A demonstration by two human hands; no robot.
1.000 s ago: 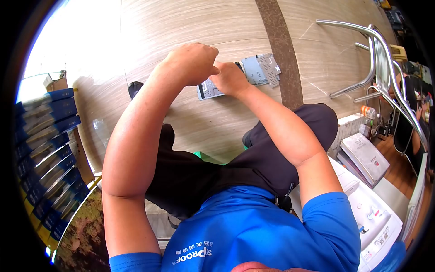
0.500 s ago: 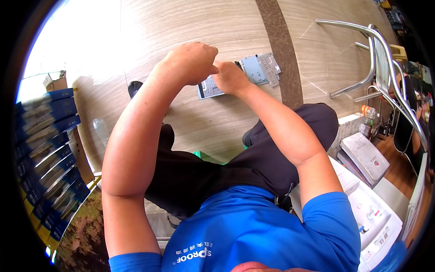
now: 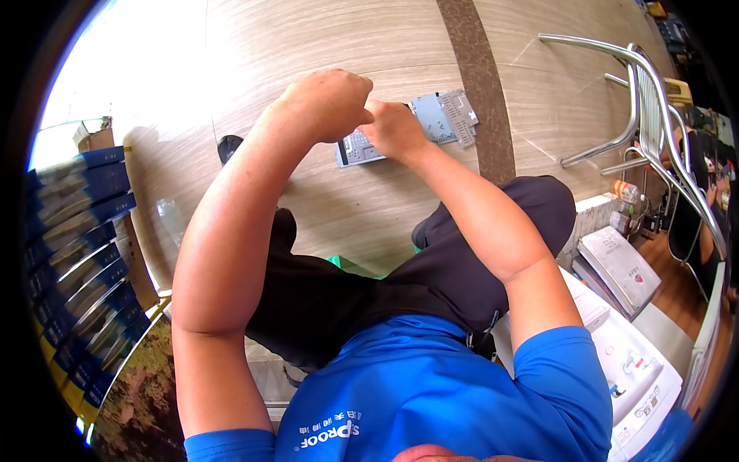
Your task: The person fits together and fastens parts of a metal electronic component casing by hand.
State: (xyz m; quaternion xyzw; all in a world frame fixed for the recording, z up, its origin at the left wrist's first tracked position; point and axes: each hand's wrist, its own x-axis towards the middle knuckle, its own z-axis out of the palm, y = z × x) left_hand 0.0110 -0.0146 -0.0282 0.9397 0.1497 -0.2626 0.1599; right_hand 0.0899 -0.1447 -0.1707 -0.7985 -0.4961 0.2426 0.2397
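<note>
My left hand (image 3: 329,105) is curled closed above the floor at the upper middle, over the left end of a grey metal part. Its fingertips meet my right hand (image 3: 394,129), whose fingers are also bent closed. What either hand holds is hidden behind the knuckles. Below and between them shows a flat grey part with rows of small holes (image 3: 356,149). To the right of my right hand lies a light blue-grey panel (image 3: 433,117), with a perforated metal strip (image 3: 459,118) across its right end.
A metal-framed chair (image 3: 647,108) stands at the right. Blue boxes (image 3: 85,231) are stacked at the left. Nearby at the lower right are a white basin-like object (image 3: 627,354) and a thick book (image 3: 620,266). Part of another person (image 3: 704,223) shows at the far right edge.
My right hand has shifted slightly up and to the right. My left hand has moved up very slightly, and both stay closed and close together.
</note>
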